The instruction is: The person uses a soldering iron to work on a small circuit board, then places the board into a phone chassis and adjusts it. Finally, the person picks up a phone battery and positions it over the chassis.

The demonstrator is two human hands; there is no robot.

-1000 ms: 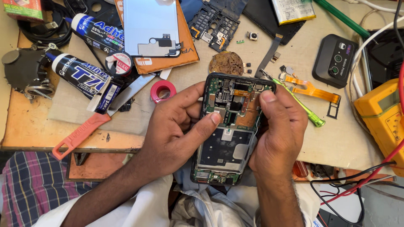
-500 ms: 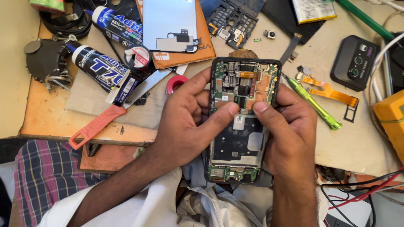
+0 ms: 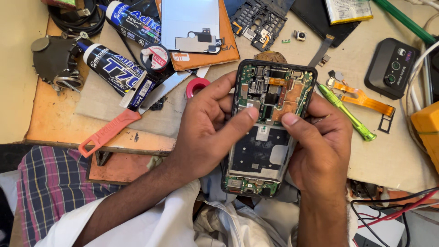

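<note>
While both hands clasp it over the lap at the near edge of the worktop, the opened phone sits upright in the double grip with its back cover off, green circuit board and copper-coloured parts showing at the top and a second small board at the bottom. Closed on the phone's left edge, the left hand lays its thumb across the frame so the tip presses just below the upper board. Wrapped round the right edge, the right hand sets its thumb tip beside the other, the two nearly touching at the phone's middle. Just right of the grip lies a green screwdriver, with an orange flex cable beyond it. Left of the grip lie a red tape ring, a blade with a salmon handle, and two black glue tubes. Beyond the grip rests a silver panel on an orange board.
</note>
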